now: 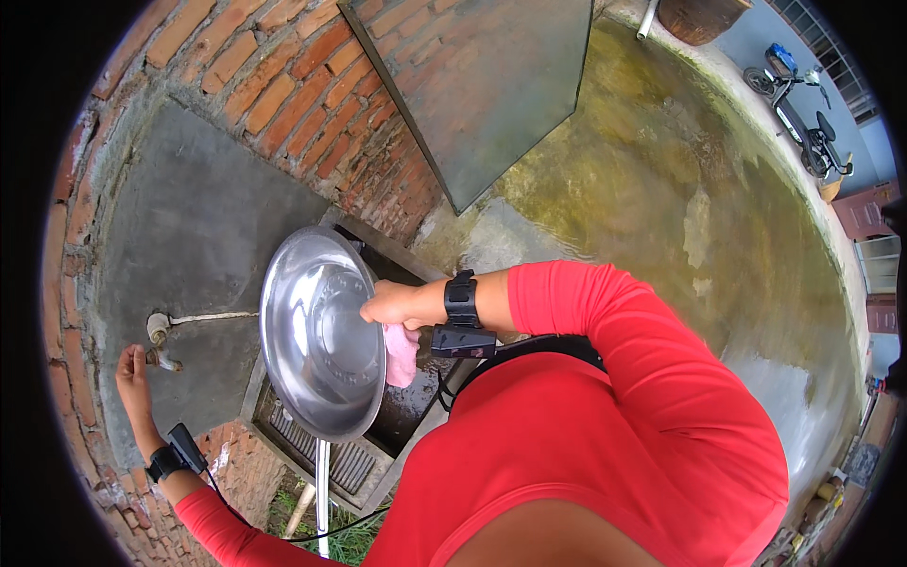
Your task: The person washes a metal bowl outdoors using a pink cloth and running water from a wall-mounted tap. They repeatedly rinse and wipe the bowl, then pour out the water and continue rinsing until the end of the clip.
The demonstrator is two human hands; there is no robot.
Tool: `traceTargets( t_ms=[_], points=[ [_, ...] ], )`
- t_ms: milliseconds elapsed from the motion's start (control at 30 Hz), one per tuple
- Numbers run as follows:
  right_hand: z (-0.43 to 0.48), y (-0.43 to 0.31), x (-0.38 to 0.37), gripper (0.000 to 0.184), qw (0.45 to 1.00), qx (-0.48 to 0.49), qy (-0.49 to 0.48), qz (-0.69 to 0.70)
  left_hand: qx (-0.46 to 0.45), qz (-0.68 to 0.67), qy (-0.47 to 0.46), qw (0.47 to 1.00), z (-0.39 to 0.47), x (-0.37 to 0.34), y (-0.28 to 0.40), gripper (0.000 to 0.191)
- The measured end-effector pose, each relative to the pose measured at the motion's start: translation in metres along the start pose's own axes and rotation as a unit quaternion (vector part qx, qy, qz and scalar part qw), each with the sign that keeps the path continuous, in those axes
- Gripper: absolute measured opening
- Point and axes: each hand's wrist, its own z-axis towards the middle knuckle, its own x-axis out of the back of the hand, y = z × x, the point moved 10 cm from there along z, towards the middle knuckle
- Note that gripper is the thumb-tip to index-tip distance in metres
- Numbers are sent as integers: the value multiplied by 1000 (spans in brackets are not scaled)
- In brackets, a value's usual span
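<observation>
My left hand (133,370) is at the wall tap (164,359), its fingertips closed around the handle end. No running water can be made out below the spout. My right hand (390,305) grips the near rim of a shiny metal basin (322,333), with a pink cloth (402,356) bunched under the palm. Tilted on its side, the basin shows its inside, which looks empty. It is held above a concrete sink (425,397) with a ribbed washboard part (354,468), hiding much of it.
A brick wall (312,92) with a grey cement panel (205,205) stands behind the sink. A dark-framed sheet panel (510,92) leans there. Wet, mossy concrete ground (638,177) spreads to the right, with an electric scooter (801,120) farther off. A white pipe (323,489) passes beside the sink.
</observation>
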Motion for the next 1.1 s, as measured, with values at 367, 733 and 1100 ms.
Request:
traceTargets(
  t_ms=[367,733,1100],
  points=[
    [66,30,-42,46,994,1,73,-81,133,-107,-100,980,-25,-12,19,36],
    [58,24,-47,65,981,19,129,-143,8,343,85,936,-12,18,83,51],
    [60,32,-45,43,971,6,165,-173,56,267,85,958,15,14,18,39]
  ],
)
